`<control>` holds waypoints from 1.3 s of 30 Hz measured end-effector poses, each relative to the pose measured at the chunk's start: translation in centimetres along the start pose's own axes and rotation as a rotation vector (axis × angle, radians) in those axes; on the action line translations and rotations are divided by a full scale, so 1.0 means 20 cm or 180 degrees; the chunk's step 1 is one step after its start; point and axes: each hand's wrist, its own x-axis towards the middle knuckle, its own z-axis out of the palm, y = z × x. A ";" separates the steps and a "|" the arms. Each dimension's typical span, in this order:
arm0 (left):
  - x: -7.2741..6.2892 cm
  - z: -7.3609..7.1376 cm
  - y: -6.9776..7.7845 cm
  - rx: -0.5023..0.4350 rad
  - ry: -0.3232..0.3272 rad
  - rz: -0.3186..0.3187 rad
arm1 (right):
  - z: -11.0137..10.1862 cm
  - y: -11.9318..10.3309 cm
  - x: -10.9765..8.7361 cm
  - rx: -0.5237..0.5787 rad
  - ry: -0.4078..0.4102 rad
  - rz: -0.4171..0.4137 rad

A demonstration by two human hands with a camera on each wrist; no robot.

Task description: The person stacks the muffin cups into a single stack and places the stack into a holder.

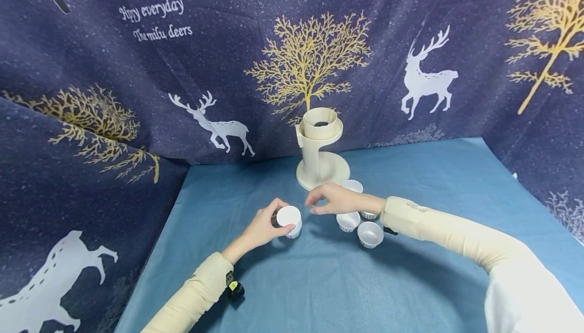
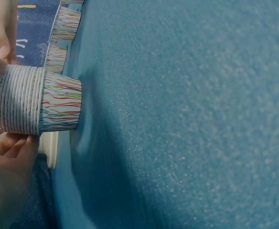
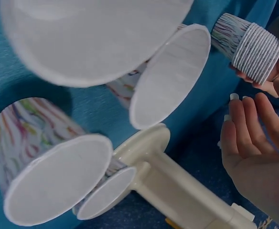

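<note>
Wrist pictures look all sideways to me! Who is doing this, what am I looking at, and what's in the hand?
There's no robot here, just a person's two bare hands. The big picture comes from a camera on the person's head, looking forward and down. The other two come from cameras on the wrists, so things look tipped over. The left hand holds a stack of round white cups with colourful wavy lines. The right hand holds nothing. On the blue cloth-covered table stand four separate white cups with wavy coloured lines and, further back, a cream-coloured stand with a round base.
</note>
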 end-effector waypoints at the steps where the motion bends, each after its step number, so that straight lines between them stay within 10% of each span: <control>1: 0.00 0.00 0.00 0.0006 0.0000 -0.0005 | 0.00 0.00 0.00 -0.0017 0.0001 -0.0020; 30: -0.01 0.00 0.00 -0.0053 0.0003 -0.0154 | -0.06 0.13 -0.17 -0.0064 -0.0220 0.0354; 39: -0.01 0.00 0.00 -0.0060 -0.0011 -0.0180 | -0.04 0.21 -0.25 0.0118 0.0061 0.0291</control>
